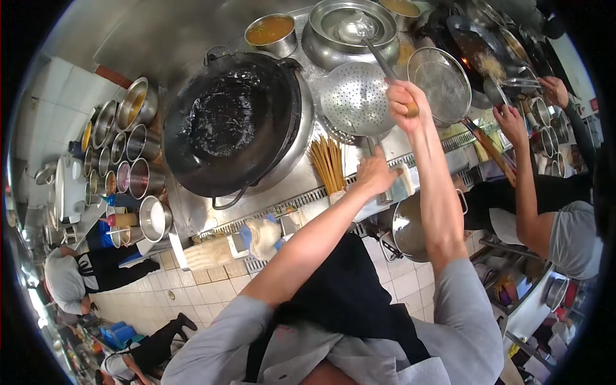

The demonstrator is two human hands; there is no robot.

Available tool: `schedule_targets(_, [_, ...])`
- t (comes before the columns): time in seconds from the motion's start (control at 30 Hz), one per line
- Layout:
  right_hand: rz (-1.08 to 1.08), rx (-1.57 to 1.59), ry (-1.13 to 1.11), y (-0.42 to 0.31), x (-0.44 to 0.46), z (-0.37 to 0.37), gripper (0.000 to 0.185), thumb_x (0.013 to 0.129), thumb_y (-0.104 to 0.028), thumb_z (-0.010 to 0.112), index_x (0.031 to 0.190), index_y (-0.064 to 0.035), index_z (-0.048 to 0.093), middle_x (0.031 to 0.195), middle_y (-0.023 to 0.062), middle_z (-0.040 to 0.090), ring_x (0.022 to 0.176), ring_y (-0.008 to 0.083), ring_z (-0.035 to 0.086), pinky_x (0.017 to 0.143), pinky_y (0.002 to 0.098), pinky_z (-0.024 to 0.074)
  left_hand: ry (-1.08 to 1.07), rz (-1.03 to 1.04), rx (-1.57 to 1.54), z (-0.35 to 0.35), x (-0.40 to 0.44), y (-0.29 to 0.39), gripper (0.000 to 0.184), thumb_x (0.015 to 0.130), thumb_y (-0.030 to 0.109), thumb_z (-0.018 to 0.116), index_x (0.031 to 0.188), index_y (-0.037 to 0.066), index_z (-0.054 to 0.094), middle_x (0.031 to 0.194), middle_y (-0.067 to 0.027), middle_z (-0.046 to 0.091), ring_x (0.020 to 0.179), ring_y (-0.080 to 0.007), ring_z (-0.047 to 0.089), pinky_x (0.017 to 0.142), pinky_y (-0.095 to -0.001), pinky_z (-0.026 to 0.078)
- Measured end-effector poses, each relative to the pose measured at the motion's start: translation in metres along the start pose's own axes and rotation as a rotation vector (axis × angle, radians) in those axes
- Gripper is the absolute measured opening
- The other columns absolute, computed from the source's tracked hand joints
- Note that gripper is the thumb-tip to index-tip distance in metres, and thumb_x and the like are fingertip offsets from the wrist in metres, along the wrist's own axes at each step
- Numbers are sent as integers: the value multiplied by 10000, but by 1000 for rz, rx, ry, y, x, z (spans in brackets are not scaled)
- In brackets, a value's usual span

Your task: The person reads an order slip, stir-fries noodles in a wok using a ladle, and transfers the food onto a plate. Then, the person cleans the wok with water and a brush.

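My right hand (405, 106) is wrapped round the wooden handle end of a ladle. The ladle's bowl (356, 27) is over a wide steel pot (316, 48) at the back. My left hand (377, 174) lies over the handle of a perforated skimmer (350, 96), its index finger along the handle; the underside of the grip is hidden. The skimmer's round head rests on the counter between the pot and a bundle of thin bamboo sticks (327, 160). To the left sits a large black wok (179, 144) with shiny liquid in it.
A wire mesh strainer (439, 83) and a pot of orange-brown liquid (282, 48) stand nearby. Several steel containers (146, 179) line the left. Folded cloths (263, 239) lie at the front edge. A co-worker's hands (513, 125) work at another wok on the right.
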State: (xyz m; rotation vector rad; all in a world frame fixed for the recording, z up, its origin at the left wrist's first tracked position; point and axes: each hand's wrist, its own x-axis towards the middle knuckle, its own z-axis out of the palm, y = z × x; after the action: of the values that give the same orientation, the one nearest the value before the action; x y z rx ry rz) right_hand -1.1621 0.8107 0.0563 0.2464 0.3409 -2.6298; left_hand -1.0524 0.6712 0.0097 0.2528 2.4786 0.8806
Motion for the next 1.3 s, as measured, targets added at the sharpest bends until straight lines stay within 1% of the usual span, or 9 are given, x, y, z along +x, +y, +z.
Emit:
schedule_targets(0.07, [-48,93,-35,20,-33,22,177,919,-129,471,754,-64,464,544,-42,368,416,54,347,342,215,300,12,6,89,17,6,-2,938,745,255,728,1398,-105,158,1057,-308,606,984,-406,615,850,-419,502])
schedule_targets(0.2, [-86,115,-99,44,-86,22,217,955,-109,402,1057,67,477,662,-7,415,399,46,340,297,215,293,54,-140,-397,29,16,-19,891,658,83,733,1374,-73,225,1127,-301,576,1079,-403,574,951,-420,446])
schedule_targets(0.23, [-90,114,-76,52,-101,25,235,954,-113,401,1088,65,475,664,-6,417,391,47,336,291,216,295,202,-91,-499,35,15,-29,754,678,52,711,1306,-53,306,1009,-238,617,924,-363,636,835,-433,514])
schedule_targets(0.37, [-59,141,87,83,-151,35,78,919,-86,448,990,-70,476,660,0,416,385,60,349,279,227,327,-466,-407,-1839,-21,2,-67,277,825,46,578,1079,-15,486,822,-90,560,613,-133,553,503,-263,475])
schedule_targets(0.43, [-30,141,131,96,-168,29,121,913,-78,456,1034,-90,452,658,3,417,383,63,353,274,230,321,-673,-413,-2079,-38,-4,-79,282,849,59,562,1108,-16,477,750,-45,502,559,-96,476,456,-226,423])
schedule_targets(0.57, [24,-33,278,118,-200,29,189,898,-62,474,1067,-111,406,655,10,425,380,71,363,267,231,312,-667,-493,-1954,-62,-9,-74,216,854,40,543,1052,-6,470,731,-38,488,545,-94,470,449,-231,423])
schedule_targets(0.73, [29,-439,402,144,-236,28,667,832,4,503,1448,-78,261,615,8,431,376,87,414,314,237,345,-323,-450,-1422,-79,-30,-57,52,856,35,515,888,13,481,674,-47,502,497,-104,476,420,-257,433])
schedule_targets(1.03, [-106,-930,609,175,-253,27,736,836,56,478,1496,-130,210,630,9,501,384,82,442,345,232,363,346,22,-364,-67,-77,-65,491,812,13,496,1272,-53,338,684,-147,585,510,-185,591,421,-342,473])
schedule_targets(1.3, [-294,-963,523,151,-216,29,724,823,56,493,1483,-60,218,664,17,526,403,76,448,366,229,380,-158,-301,-1411,-40,-30,-65,204,825,21,537,1012,38,458,691,-56,509,475,-128,480,385,-282,416])
